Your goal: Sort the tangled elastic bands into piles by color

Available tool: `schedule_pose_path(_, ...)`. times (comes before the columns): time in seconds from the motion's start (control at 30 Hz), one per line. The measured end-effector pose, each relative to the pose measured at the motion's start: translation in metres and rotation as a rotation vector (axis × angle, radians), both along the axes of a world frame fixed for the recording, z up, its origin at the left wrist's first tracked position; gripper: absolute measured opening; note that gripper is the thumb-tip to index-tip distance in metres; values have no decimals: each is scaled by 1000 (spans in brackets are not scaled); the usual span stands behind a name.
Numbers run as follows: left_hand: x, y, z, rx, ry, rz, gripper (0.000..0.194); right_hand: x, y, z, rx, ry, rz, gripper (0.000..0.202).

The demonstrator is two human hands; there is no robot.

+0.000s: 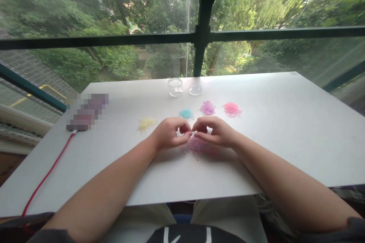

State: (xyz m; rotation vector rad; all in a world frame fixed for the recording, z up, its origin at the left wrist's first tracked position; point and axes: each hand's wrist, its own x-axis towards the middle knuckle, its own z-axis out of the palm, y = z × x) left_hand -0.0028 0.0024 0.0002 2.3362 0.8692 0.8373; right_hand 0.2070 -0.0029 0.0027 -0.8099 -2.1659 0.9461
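My left hand (173,133) and my right hand (216,132) meet fingertip to fingertip over the middle of the white table (119,171). Both are closed in a pinch, and what lies between the fingertips is too small to name. Just below them spreads a mixed pile of thin pink and purple bands (197,147), partly covered by my hands. Beyond my hands lie a blue pile (186,113), a purple pile (208,108) and a pink pile (232,109). A pale yellow pile (146,123) is left of my left hand.
A clear round container (175,87) and a clear shallow lid (195,90) are near the table's far edge. At the left, a blurred-out device (88,112) has a red cable (48,172) running over the near edge. Windows stand behind the table.
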Motion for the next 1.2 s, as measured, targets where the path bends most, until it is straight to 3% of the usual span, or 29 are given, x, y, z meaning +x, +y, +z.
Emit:
schedule_pose_path(0.37, 1, -1, 0, -29, -3, 8, 9, -2, 1, 1, 87, -18, -21, 6)
schedule_pose_path(0.77, 1, -2, 0, -26, -4, 12, 10, -4, -2, 2, 41, -14, -22, 8)
schedule_pose_path(1.0, 3, -4, 2, -24, -40, 77, 11, -5, -3, 1, 56, 9, -39, 7)
schedule_pose_path(1.2, 4, -5, -1, -22, -48, 41, 8, -5, -3, 1, 80, 10, -62, 9)
